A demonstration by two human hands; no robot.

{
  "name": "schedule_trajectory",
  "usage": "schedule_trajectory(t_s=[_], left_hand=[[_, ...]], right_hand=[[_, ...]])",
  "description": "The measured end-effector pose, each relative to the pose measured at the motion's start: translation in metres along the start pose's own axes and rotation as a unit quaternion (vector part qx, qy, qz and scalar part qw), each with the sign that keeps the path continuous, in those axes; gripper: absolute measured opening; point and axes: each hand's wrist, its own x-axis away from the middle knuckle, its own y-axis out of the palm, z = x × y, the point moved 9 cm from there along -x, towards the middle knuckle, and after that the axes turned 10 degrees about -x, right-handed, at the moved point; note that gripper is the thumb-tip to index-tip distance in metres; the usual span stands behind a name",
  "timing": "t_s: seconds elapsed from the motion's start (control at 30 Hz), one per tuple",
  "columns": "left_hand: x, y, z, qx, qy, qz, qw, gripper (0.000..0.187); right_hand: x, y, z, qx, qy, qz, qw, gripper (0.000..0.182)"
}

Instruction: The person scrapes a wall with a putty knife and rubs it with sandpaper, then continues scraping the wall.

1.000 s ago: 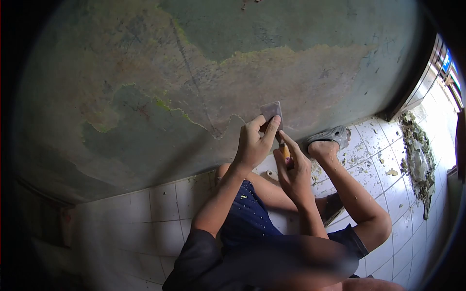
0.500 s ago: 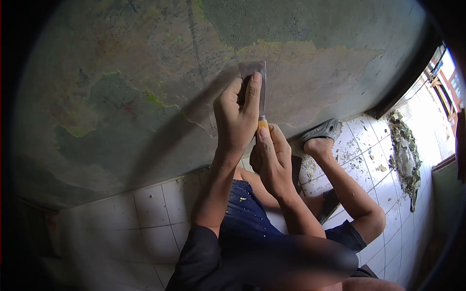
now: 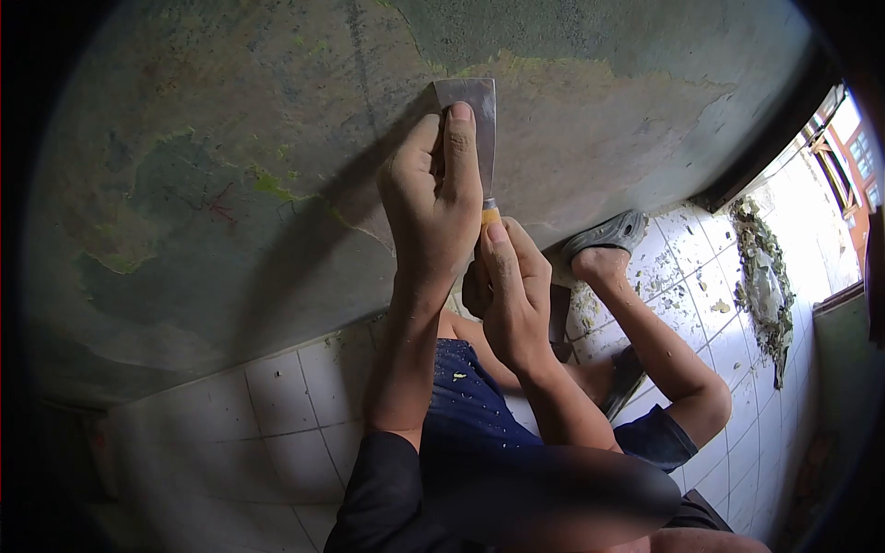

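A putty knife [image 3: 487, 157] with a broad metal blade and a yellowish wooden handle is held up against the patchy wall [image 3: 590, 138]. My left hand [image 3: 429, 198] is closed on the blade, its thumb pressed flat on the metal near the wide edge and its other fingers curled behind. Lower down, my right hand [image 3: 518, 300] wraps round the handle, with the thumb along its top. The blade's edge lies at the wall surface, just below a ragged border where dark green paint meets a bare, greyish-brown area.
White floor tiles [image 3: 288, 387] meet the wall's foot. Paint flakes lie scattered near my foot in a grey clog [image 3: 604, 232]. A long heap of scrapings [image 3: 763, 281] runs along the floor at the right, by a bright doorway [image 3: 834, 175]. Flakes also dot my dark blue shorts [image 3: 461, 396].
Both hands and the putty knife have moved up and slightly left along the wall, nearer the green paint border. More of the blade shows above my left thumb.
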Motion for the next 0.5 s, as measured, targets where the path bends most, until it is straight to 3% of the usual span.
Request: schedule_trajectory(t_s=[0.5], left_hand=[[-0.003, -0.001, 0.011, -0.05, 0.009, 0.013, 0.999, 0.043]], right_hand=[[0.002, 0.005, -0.011, -0.027, 0.027, 0.021, 0.999, 0.029]])
